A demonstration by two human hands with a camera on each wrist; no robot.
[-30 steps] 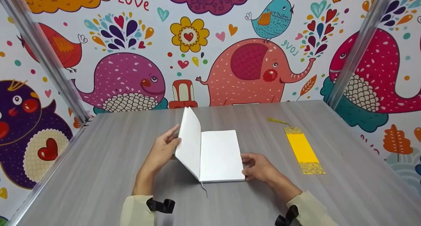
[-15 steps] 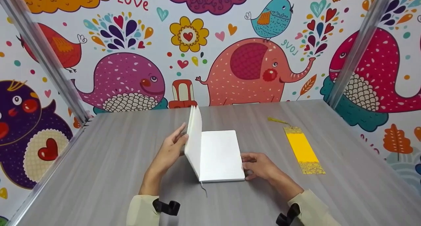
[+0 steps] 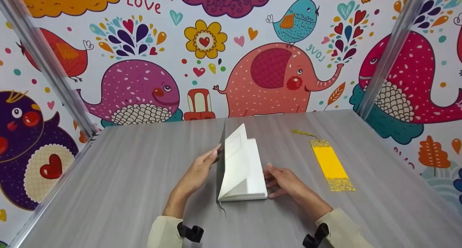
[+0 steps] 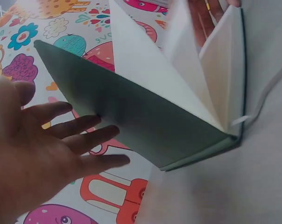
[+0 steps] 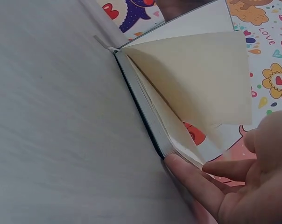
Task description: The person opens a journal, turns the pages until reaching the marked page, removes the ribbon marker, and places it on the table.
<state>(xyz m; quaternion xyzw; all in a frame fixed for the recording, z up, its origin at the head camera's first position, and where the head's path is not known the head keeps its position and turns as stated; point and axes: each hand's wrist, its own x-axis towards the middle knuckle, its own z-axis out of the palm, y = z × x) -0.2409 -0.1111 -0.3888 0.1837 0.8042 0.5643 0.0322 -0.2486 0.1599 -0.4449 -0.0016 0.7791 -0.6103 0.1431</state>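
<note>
A notebook (image 3: 255, 168) with blank white pages rests on the table, its dark green front cover (image 4: 131, 112) raised almost upright. Straight, spread fingers of my left hand (image 3: 196, 174) touch the outside of that cover. Between cover and page block, a few loose pages (image 5: 197, 74) fan up. My right hand (image 3: 288, 183) is at the notebook's right edge, fingertips against the page block's corner and thumb lifted away. A thin grey ribbon (image 3: 222, 209) trails from the bottom of the spine.
To the right lies a yellow bookmark (image 3: 330, 163) with glittery ends and a tassel (image 3: 303, 133). The grey wood-grain table (image 3: 137, 168) ends at a wall (image 3: 202, 9) printed with cartoon animals. Metal posts (image 3: 389, 53) stand at both sides.
My left hand has moved right, swinging the cover toward upright. Pages that leaned left with it have fallen over to the right. The right thumb has lifted; the bookmark stays put.
</note>
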